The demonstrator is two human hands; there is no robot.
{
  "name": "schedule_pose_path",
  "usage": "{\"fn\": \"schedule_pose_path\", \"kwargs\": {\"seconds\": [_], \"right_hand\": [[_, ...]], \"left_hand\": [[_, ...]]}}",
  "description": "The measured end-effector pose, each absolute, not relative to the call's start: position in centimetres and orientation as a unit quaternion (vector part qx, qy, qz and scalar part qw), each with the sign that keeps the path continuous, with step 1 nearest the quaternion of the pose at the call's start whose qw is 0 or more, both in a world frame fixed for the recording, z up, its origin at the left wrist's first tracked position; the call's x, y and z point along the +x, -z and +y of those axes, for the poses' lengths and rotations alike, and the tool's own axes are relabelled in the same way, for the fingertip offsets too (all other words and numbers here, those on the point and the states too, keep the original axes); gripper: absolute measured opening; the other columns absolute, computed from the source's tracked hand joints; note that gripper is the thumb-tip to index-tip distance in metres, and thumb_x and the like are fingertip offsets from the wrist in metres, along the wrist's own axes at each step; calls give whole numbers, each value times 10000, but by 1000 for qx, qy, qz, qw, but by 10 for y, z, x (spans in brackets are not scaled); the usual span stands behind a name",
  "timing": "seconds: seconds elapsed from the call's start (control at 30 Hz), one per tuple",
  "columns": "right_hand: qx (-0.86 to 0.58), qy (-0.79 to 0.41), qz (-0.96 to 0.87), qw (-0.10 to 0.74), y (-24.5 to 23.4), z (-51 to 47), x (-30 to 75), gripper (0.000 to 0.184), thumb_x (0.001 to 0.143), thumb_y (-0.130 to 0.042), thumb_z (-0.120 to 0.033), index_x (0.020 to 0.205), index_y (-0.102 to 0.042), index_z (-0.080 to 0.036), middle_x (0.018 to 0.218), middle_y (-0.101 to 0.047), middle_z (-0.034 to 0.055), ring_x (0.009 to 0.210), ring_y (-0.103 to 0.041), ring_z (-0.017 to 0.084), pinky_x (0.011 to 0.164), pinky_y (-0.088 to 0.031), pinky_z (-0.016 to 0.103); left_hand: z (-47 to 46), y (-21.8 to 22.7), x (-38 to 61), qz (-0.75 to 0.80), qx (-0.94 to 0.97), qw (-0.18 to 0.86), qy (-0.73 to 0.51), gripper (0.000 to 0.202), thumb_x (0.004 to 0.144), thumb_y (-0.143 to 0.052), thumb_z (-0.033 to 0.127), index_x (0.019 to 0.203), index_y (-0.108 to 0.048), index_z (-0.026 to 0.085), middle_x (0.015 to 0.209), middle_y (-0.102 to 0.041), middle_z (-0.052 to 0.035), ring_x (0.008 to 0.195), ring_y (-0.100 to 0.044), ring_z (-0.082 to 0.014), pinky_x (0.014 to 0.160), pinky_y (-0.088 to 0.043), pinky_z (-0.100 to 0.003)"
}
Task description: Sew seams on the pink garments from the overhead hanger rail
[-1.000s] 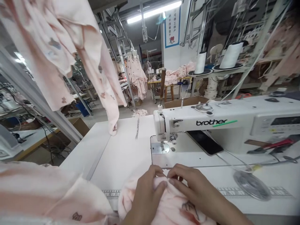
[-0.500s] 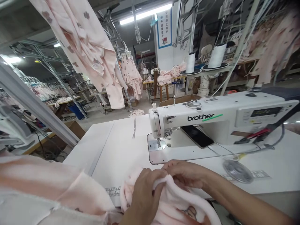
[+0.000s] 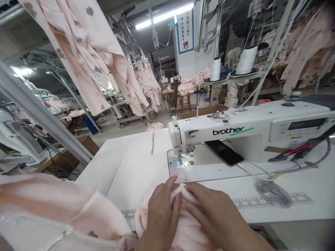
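A pale pink fleece piece (image 3: 180, 228) lies bunched at the near edge of the white sewing table (image 3: 136, 167). My left hand (image 3: 161, 216) and my right hand (image 3: 209, 214) both pinch its top fold, fingertips nearly meeting just in front of the white Brother sewing machine (image 3: 243, 134). The needle and presser foot (image 3: 180, 158) stand a short way beyond the fold, with no cloth under them. More pink fabric (image 3: 52, 212) is heaped at the lower left.
A black phone (image 3: 223, 152) lies on the machine bed. A round clear disc (image 3: 273, 192) on a cable sits on the table right of my hands. Pink garments (image 3: 86, 55) hang overhead at left. Thread cones (image 3: 247, 59) stand behind the machine.
My hands have gathered the fold closer together and pressed it lower onto the table. The view has shifted slightly; the overhead garments have swung.
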State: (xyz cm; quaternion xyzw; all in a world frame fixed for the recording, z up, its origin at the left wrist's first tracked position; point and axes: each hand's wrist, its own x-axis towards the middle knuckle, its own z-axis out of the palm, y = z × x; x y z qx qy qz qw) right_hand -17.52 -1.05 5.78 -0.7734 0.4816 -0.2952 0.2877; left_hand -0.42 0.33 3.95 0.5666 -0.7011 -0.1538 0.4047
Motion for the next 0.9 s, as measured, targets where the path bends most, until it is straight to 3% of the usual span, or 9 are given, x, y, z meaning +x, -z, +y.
{"fn": "schedule_pose_path", "kwargs": {"seconds": [0.1,0.23,0.33,0.5,0.63,0.7,0.8,0.9], "right_hand": [[-767,332,403,373,-52,-18,-176,238,937,-363,-296,856,-571,-214,814,-617,2,733,-562,158,666,-392,240],[-762,331,332,447,-51,-37,-183,220,936,-395,-258,883,-607,-225,893,-631,-8,835,-567,151,739,-393,214],[-763,324,389,401,-47,-46,-183,221,924,-413,-270,825,-604,-219,814,-631,-16,769,-566,151,677,-375,220],[-737,281,535,303,-32,-75,-178,174,857,-496,-291,716,-559,-212,674,-599,-36,656,-536,147,559,-295,222],[-723,226,597,265,-16,-114,-174,103,814,-513,-252,743,-567,-201,606,-572,-16,629,-522,156,535,-254,225],[-716,213,610,265,-7,-131,-171,99,788,-526,-223,701,-557,-188,571,-552,-11,602,-509,153,528,-241,228],[-701,198,630,268,6,-150,-168,111,765,-529,-197,660,-560,-182,597,-564,-2,588,-506,146,529,-245,229],[-684,191,651,268,13,-159,-166,103,771,-539,-230,692,-585,-183,635,-582,7,595,-514,149,534,-273,231]], "left_hand": [[-4,-55,1,-703,553,353,274,375,850,-494,251,1224,-488,261,958,-608,-28,813,-588,-145,726,-495,-252],[-16,-67,5,-743,487,296,351,400,851,-506,234,1245,-511,301,1165,-567,-26,998,-554,-151,873,-442,-248],[-27,-63,3,-723,513,297,356,278,853,-489,228,1085,-638,270,1037,-647,-3,950,-584,-148,855,-434,-237],[-76,-44,1,-699,580,259,328,125,756,-595,290,786,-681,204,752,-654,29,719,-577,-141,627,-409,-216],[-125,-20,4,-720,564,175,364,213,773,-526,309,797,-664,149,662,-585,10,615,-516,-125,548,-362,-214],[-139,-10,4,-732,555,152,364,263,808,-450,286,872,-657,136,719,-586,-13,623,-514,-128,569,-373,-226],[-149,0,2,-736,581,166,306,276,812,-420,242,949,-639,144,911,-595,-64,777,-551,-167,702,-397,-268],[-156,5,-2,-732,607,169,259,231,791,-453,231,918,-634,165,952,-619,-67,857,-570,-191,739,-398,-277]]}}
